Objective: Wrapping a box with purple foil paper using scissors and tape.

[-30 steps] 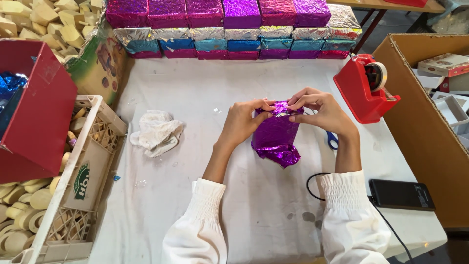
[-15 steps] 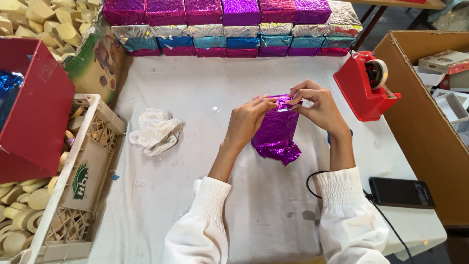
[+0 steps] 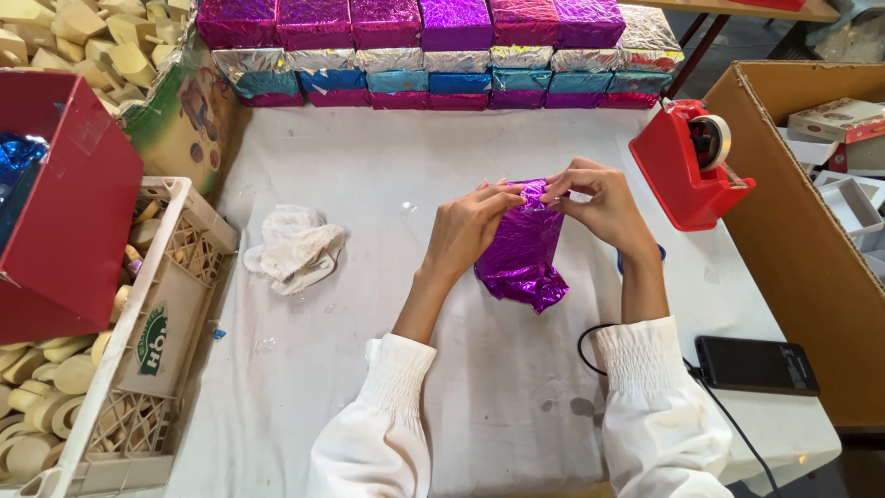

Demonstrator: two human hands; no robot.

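Both hands, left hand point(image 3: 468, 231) and right hand point(image 3: 601, 205), pinch the purple foil parcel's point(image 3: 524, 251) top fold, left of the red tape dispenser point(image 3: 690, 171); fingertips partly hide the fold.

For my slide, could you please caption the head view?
Both hands, left hand and right hand, pinch a crinkled purple foil package.

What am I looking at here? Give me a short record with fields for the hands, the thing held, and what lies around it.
Left hand: pinches the top of the purple foil parcel
Right hand: pinches the same top edge
Parcel: on the white table
Right of it: red tape dispenser
Left of it: crumpled white cloth
Far edge: stacked foil-wrapped blocks
Near right: black phone
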